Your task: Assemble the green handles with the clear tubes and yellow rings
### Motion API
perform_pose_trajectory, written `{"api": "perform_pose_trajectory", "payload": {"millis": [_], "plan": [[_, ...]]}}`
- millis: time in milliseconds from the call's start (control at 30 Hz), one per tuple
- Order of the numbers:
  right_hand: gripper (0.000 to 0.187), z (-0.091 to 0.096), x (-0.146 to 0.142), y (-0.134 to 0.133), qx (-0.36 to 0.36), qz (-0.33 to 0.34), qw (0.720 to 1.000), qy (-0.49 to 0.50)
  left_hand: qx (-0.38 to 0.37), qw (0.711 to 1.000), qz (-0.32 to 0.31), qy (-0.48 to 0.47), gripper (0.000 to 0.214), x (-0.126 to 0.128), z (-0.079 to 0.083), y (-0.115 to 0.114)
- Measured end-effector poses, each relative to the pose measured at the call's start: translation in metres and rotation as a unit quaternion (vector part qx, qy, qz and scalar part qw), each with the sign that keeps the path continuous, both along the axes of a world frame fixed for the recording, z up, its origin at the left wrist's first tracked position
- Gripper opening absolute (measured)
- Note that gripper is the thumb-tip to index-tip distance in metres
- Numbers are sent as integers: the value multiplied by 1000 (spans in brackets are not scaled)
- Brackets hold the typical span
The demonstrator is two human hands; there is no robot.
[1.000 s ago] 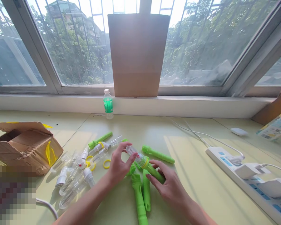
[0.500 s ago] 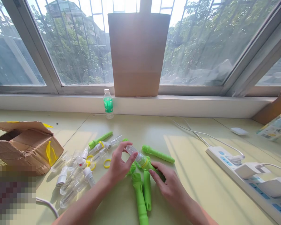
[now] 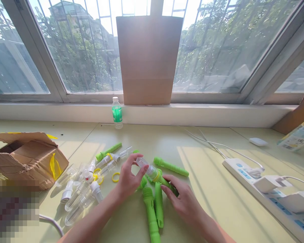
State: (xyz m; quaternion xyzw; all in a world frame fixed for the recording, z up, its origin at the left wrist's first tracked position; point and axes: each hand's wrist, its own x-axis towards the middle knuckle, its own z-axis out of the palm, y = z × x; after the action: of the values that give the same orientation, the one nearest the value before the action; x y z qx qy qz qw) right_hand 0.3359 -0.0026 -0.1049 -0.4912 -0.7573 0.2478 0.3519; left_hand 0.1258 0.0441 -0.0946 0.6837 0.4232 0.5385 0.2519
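Observation:
My left hand (image 3: pixel 128 179) pinches the clear plastic tube (image 3: pixel 146 167), which is joined by a yellow ring to a green handle (image 3: pixel 164 184). Around that green handle my right hand (image 3: pixel 184 202) has its fingers wrapped. The joined piece is held tilted just above the table. Two loose green handles (image 3: pixel 152 216) lie below it, between my forearms. Another green handle (image 3: pixel 171 166) lies just beyond my right hand. A heap of clear tubes with white caps (image 3: pixel 81 189) and yellow rings (image 3: pixel 115 177) lies left of my left hand.
An open cardboard box (image 3: pixel 25 158) sits at the left. A small bottle with a green label (image 3: pixel 117 113) stands by the sill, under a cardboard sheet (image 3: pixel 149 57). At the right lies a white power strip (image 3: pixel 268 192) with plugs and cables.
My right hand's fingers have shifted slightly along the green handle. The left hand and the held piece have hardly moved.

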Motion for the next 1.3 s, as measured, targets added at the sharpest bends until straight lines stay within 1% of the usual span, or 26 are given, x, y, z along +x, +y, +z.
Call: {"api": "perform_pose_trajectory", "payload": {"millis": [100,200,300,367,433,467,567,667,733,833,933,1033,1100,1133,1200,1300], "plan": [[28,4,-1,-1,-14,25,1000,7,2,1000,3,1,25,0,-1,0],[34,7,-4,-3,-35,31,999,-3,1,1000,1,1,25,1,0,0],[38,9,-6,-4,-39,38,998,-8,0,1000,-4,-3,24,1,0,0],[34,10,-5,-3,-33,47,998,0,-2,1000,-8,-7,24,1,0,0],[26,9,-4,-3,-23,49,999,4,-5,1000,-13,-9,24,1,1,0],[24,8,-4,-3,-18,43,999,3,-7,1000,-15,-10,24,1,1,0],[25,3,-3,-3,-12,9,1000,1,-13,1000,-16,-18,24,2,2,-1],[13,1,-3,-4,-16,-3,1000,-7,-21,999,-17,-30,23,3,5,-1],[12,3,-3,-4,-19,-4,1000,-14,-23,999,-14,-36,23,3,6,-2],[17,7,-2,-3,-26,4,1000,-7,-26,999,-12,-44,23,3,6,-2],[24,11,-2,-3,-55,31,998,19,-38,998,-21,-52,23,4,5,-1],[32,13,-3,-4,-107,55,991,55,-52,996,-34,-66,22,4,3,-1],[34,14,-3,-3,-133,57,987,72,-60,994,-45,-74,22,4,3,-2],[33,13,-3,-3,-135,50,987,75,-61,994,-50,-74,22,4,3,-2],[28,12,-3,-2,-115,25,991,66,-56,995,-53,-69,23,4,5,-4],[21,7,-2,-2,-55,-13,998,26,-38,998,-36,-47,21,3,9,-5]]}}
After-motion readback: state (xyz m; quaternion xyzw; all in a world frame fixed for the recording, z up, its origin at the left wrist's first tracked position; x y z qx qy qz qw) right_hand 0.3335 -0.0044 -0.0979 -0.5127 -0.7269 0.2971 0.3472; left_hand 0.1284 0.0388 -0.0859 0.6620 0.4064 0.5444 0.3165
